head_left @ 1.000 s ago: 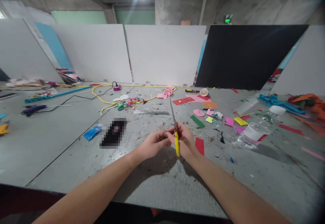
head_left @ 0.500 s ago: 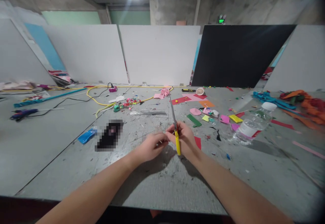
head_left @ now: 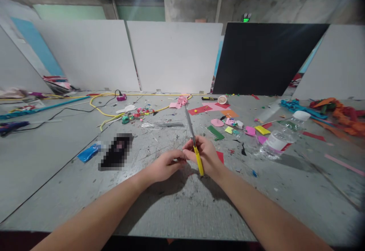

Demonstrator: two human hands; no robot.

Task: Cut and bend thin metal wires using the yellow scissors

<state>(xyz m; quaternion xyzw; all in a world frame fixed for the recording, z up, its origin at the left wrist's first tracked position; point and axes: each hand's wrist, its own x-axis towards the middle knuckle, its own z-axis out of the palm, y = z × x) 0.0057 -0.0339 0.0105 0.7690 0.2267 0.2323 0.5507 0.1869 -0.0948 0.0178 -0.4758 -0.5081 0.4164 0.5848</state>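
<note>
My right hand (head_left: 207, 155) is closed around yellow-handled scissors (head_left: 199, 160), seen nearly edge-on. Their long grey blades slant up and away, past the thumb and fingers. My left hand (head_left: 168, 164) meets it at the fingertips, its own fingers pinched together low over the table. Whatever thin thing may be between the fingertips is too small to make out. Just beyond the hands lies a bundle of thin silvery wires (head_left: 163, 125). A piece of red paper (head_left: 219, 157) shows partly from behind my right hand.
On the right stands a clear plastic bottle (head_left: 281, 139). Left of my hands lie a blurred-out dark object (head_left: 116, 152) and a blue packet (head_left: 89, 153). Paper scraps, a green strip (head_left: 215, 133) and a utility knife (head_left: 209, 98) lie farther back. Upright boards (head_left: 173, 57) line the far edge.
The view has shifted slightly, so most things sit a little farther left. Both hands keep nearly the same pose, fingertips together, with the scissors still in the right.
</note>
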